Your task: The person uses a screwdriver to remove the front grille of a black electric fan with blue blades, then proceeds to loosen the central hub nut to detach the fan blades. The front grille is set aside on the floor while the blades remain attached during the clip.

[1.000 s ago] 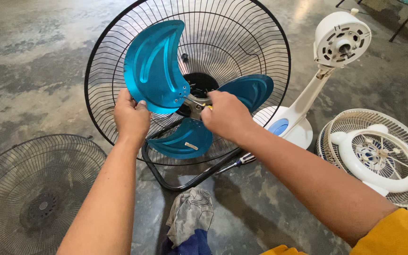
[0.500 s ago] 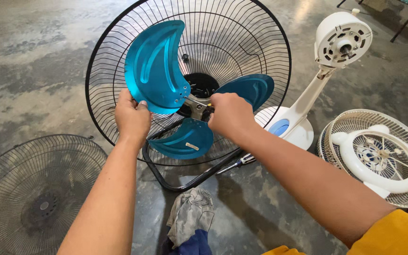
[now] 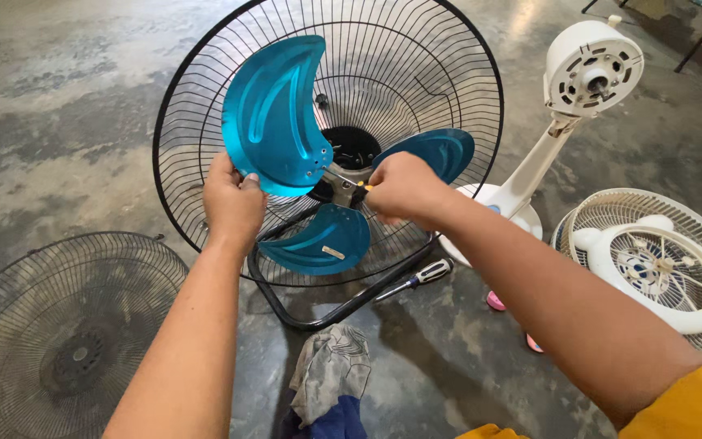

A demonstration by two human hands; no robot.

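Stained grey concrete floor (image 3: 58, 106) filled the frame, fan parts scattered across it. At centre stood the round black wire fan guard (image 3: 416, 73) on its black tube stand (image 3: 318, 319), with the three-bladed shiny blue metal fan blade (image 3: 274, 118) mounted in front of it.

My left hand (image 3: 233, 203) was closed on the lower edge of the tall blade, fingers pressed over the rim, holding it. My right hand (image 3: 400, 189) was bunched at the silver hub (image 3: 343, 185), fingertips pinching something small with a yellow tip; what exactly, I couldn't tell.

A black-handled screwdriver (image 3: 416, 279) lay on the floor lower centre, just beside the stand. Grey crumpled rag (image 3: 331, 370) at bottom centre. Dusty loose wire grille (image 3: 58, 341) lower left. White fan motor on its stand (image 3: 591, 69) upper right, white plastic fan guard (image 3: 660, 260) at right edge.

Risks, as I judged: thin blade edge could cut my left palm if the blade spun; the small hub part could slip from my pinch and roll away on the concrete; the guard could tip if I pushed hard.
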